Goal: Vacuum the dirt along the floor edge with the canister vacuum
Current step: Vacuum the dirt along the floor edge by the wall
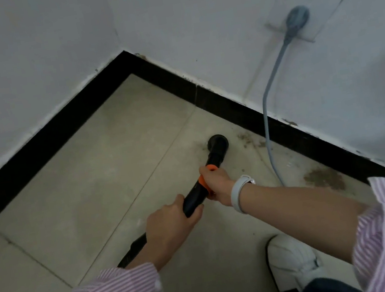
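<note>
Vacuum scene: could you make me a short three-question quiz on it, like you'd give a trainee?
1. True or false: both hands grip the wand.
2. Where does the dirt lie relative to the nozzle?
A. To its left, in the corner
B. To its right, along the skirting
C. Behind the shoe
3. Fill in: the grey cord runs down from a plug in the wall ____.

Key:
1. True: the left hand holds the wand's rear and the right hand holds it at the orange collar.
2. B. One patch sits near the nozzle, another further right.
3. socket
</note>
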The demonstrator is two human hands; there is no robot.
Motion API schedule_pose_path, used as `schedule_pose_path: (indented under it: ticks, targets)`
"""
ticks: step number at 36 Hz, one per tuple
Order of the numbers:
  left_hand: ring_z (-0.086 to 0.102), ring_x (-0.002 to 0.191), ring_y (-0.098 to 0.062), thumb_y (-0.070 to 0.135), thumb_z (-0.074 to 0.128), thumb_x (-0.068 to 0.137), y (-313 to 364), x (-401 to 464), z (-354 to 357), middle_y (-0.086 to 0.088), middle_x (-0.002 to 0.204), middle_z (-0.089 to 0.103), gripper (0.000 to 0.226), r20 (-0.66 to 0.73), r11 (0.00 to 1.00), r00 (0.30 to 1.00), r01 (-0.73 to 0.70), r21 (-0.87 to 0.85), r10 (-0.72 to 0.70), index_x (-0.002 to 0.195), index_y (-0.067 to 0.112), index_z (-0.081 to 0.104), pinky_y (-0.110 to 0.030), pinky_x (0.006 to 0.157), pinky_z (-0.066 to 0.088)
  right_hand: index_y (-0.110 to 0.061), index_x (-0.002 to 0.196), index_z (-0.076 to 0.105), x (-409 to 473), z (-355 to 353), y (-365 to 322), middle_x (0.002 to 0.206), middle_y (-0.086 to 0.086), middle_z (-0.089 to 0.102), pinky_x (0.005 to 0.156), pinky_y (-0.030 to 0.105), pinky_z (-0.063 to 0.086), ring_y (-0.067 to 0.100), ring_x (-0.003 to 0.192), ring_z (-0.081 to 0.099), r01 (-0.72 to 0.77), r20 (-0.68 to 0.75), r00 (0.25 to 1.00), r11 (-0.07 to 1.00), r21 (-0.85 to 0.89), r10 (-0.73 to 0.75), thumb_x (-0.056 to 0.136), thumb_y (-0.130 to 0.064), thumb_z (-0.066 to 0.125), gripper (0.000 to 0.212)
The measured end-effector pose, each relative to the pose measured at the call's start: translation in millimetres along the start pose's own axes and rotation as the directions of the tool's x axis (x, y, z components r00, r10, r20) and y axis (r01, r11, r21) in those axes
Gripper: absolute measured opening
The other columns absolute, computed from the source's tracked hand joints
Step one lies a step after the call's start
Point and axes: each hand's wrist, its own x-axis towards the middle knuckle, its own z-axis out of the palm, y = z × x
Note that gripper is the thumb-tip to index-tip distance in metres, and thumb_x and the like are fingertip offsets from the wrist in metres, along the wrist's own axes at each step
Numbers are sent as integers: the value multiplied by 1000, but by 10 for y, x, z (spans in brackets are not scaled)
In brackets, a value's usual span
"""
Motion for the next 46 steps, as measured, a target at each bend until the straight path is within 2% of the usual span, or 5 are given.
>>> schedule_pose_path:
  ticks: [7,14,20,38,46]
  targets:
    - [52,57,-17,66,44,87,-136,-82,44,7,63,51,45,-18,987,995,91,-132,-95,86,21,45,-27,51,34,-8,136,32,-88,229,47,124,14,51,89,40,52,29,106,55,61,-53,997,998,11,-60,95,-32,52,52]
    - [62,64,-24,65,45,86,-447,-183,-44,-2,71,63,47,-49,958,981,174,-227,-190,82,18,46,-32,59,47,-11,141,26,-325,699,25,127,15,50,88,39,50,26,98,51,77,23,997,996,49,-79,97,-25,50,52]
    - [56,60,-21,63,47,87,-701,-279,-57,1,67,58,46,-60,938,963,240,-248,-262,83,17,48,-29,54,40,-14,141,22,-309,994,80,112,11,48,80,40,51,28,99,53,24,125,992,998,64,-32,97,-23,48,52]
    - [60,66,-23,64,40,90,92,-624,271,3,71,57,43,22,986,992,122,-115,-121,86,21,39,-31,57,42,-13,137,26,-285,78,569,106,11,50,76,42,50,36,108,57,10,112,993,993,117,-23,96,-19,46,46]
    - [59,66,-24,65,40,89,-90,-711,159,0,72,59,45,17,975,979,202,-89,-201,89,19,43,-33,61,45,-13,141,20,-430,241,525,115,12,46,75,39,50,28,98,53,8,206,978,997,82,-24,97,-20,47,52]
